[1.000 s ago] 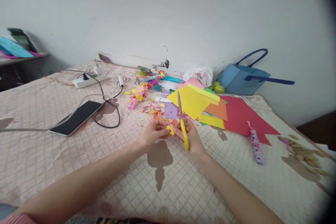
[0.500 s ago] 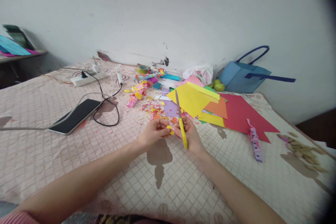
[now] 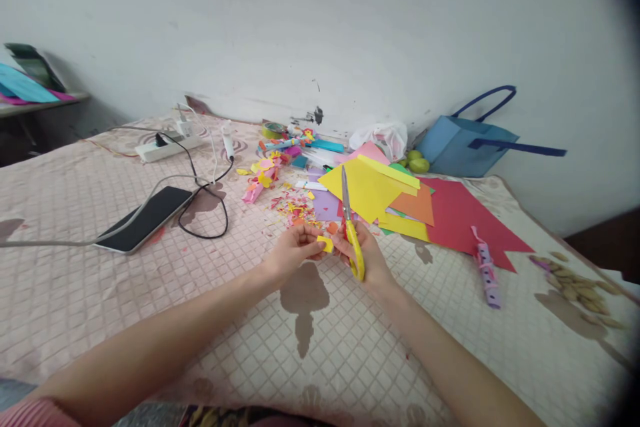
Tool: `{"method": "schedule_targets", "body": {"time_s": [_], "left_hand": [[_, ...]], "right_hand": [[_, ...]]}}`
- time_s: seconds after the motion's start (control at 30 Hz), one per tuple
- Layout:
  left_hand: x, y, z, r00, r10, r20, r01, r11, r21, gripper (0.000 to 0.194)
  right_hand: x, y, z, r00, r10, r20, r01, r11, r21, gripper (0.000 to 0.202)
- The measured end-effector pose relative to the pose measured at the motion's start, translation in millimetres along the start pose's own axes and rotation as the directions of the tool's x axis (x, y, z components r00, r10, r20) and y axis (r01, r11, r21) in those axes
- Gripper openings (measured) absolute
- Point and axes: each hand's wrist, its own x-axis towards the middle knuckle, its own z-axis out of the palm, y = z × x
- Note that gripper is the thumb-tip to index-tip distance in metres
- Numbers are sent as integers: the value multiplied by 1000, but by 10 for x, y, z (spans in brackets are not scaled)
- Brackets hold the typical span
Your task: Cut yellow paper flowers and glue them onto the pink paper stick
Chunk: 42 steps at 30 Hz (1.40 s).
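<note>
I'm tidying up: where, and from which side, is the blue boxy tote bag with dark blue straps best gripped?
Probably by its upper strap, from above: it arches over the tote bag, leaving an open loop to hook, while the other strap juts sideways.

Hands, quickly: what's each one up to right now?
Left hand: closed, pinching a small yellow paper piece.
Right hand: closed, holding yellow-handled scissors; whether its fingertips touch the paper cannot be told.

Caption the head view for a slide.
Left hand pinching a small yellow paper piece, right hand holding yellow-handled metal scissors, over a pale grid-patterned tablecloth.
</note>
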Motion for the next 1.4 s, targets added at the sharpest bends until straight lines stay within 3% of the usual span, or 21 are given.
{"method": "schedule_targets", "body": {"time_s": [0.3,0.63,0.8,1.13,1.4], "left_hand": [[15,-48,15,998,63,12,-64,995,70,38],[-34,-31,48,983,-166,84,160,984,74,26],[-49,-22,47,987,-139,86,135,990,49,27],[-71,-24,70,967,-204,149,200,979,41,28],[-63,3,70,981,-169,90,170,986,6,35]], "right_hand": [[-20,-31,33,996,-72,-53,64,989,-131,34],[-15,26,27,995,-76,-58,71,993,-93,35],[-42,-4,63,994,-75,-77,70,995,-67,35],[-79,-18,112,993,-52,-109,51,999,-8,35],[-76,-37,107,991,-36,-131,42,998,42,34]]}}
